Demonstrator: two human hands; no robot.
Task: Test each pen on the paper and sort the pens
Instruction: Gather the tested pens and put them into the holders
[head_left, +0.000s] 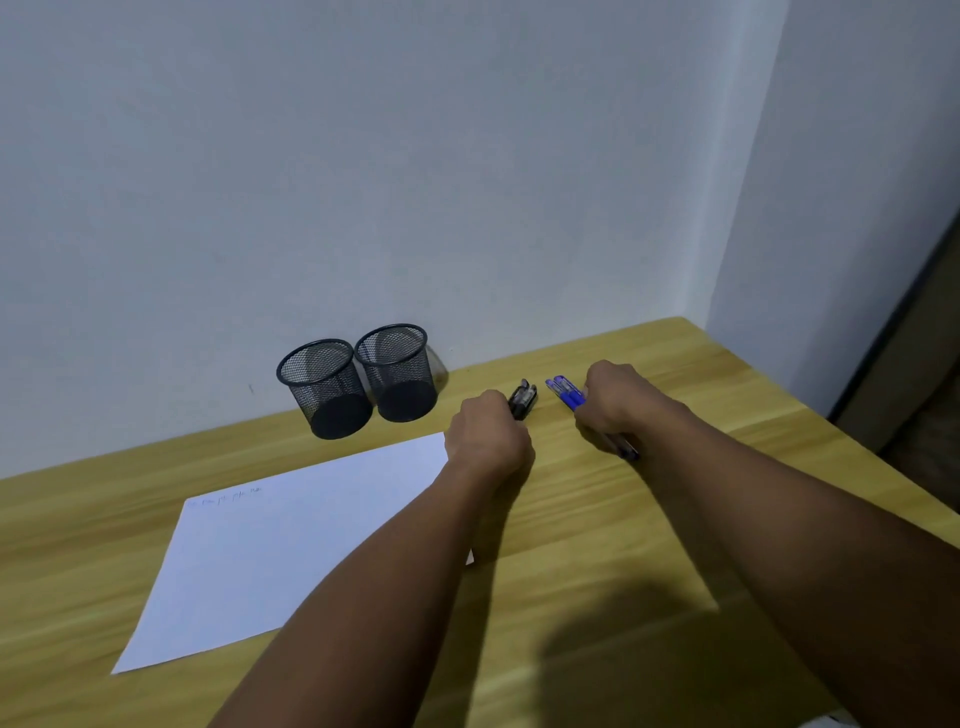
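My left hand (488, 436) grips a bunch of black pens (523, 399) whose caps stick out past my knuckles. To its right, my right hand (613, 397) grips a bunch of blue pens (565, 391); their blue caps point to the left and their tips show below my wrist. Both hands are low over the wooden table (597, 597). A white sheet of paper (291, 551) lies to the left, with faint scribbles near its far left corner. Two black mesh pen cups (322, 387) (397, 371) stand side by side against the wall, with no pens showing in them.
The wall runs along the table's far edge, with a corner at the right. The table's right edge drops off beside a dark doorway or piece of furniture (914, 364).
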